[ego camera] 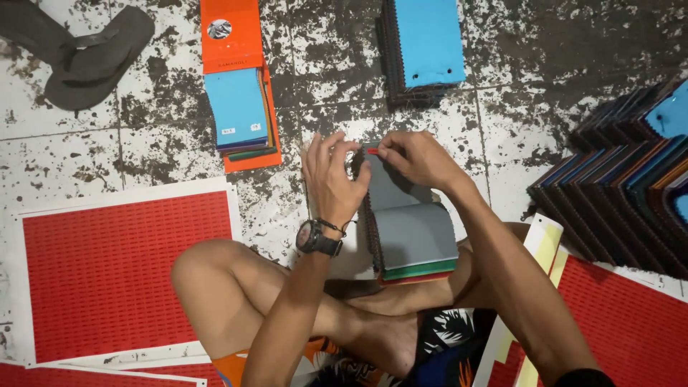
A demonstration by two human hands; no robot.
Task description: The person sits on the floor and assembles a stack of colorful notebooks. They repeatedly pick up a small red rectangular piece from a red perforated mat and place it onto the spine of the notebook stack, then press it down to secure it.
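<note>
A grey swatch stack (410,226) rests on the person's crossed legs, its far end lifted toward the hands. Its top sheets are grey, and green and red sheet edges show along its near end. At the far edge a small red piece (372,151) sits between the fingertips of both hands.

The left hand (331,178) is curled over the stack's far left corner, fingers bent and closed against the top sheets, thumb near the red piece. A black watch (316,238) sits on that wrist. The right hand (418,159) pinches the stack's far edge just beside the red piece, fingers closed together on it.

Beyond the hands, on the stained tile floor (143,143), lies a dark stack topped with a blue sheet (428,39) that has two punched holes along its near edge. To the left of it lies an orange folder (233,36) with a blue swatch stack (236,107) on its lower half. A dark sandal (86,57) lies in the far left corner.

At the right, well apart from the hands, many dark-edged swatch stacks (631,193) lean in overlapping rows, showing blue, orange and green tops. A red mat (107,272) with a white border lies on the floor left of the knee, and another red mat (631,322) lies at the right, with a pale yellow strip (541,240) beside the right forearm.
</note>
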